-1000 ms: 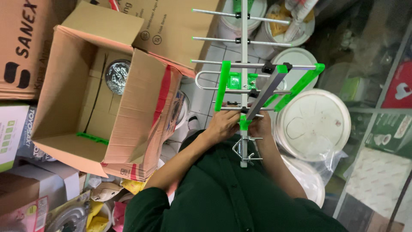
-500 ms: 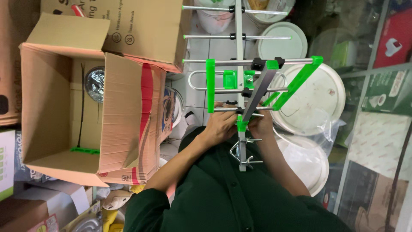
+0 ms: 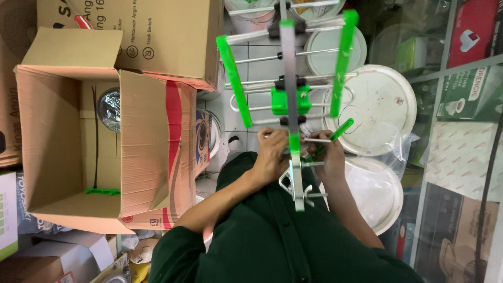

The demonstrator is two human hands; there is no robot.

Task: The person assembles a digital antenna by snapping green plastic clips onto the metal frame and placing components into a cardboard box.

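Note:
I hold a metal antenna (image 3: 289,78) with bright green plastic bars and a grey central boom, upright in front of me. My left hand (image 3: 272,152) grips the boom's lower part from the left side. My right hand (image 3: 327,154) closes on a short metal rod with a green tip beside the boom. Thin silver cross rods stick out left and right above my hands. My dark green sleeves fill the lower middle of the view.
An open cardboard box (image 3: 78,147) with a silver round object and a green strip inside stands at left. Another box (image 3: 157,36) lies above it. White round lids (image 3: 382,110) sit at right, beside packaged goods behind glass (image 3: 466,94).
The antenna has swung upright and closer to me, its green bars now running vertically. Both hands stay on its lower end.

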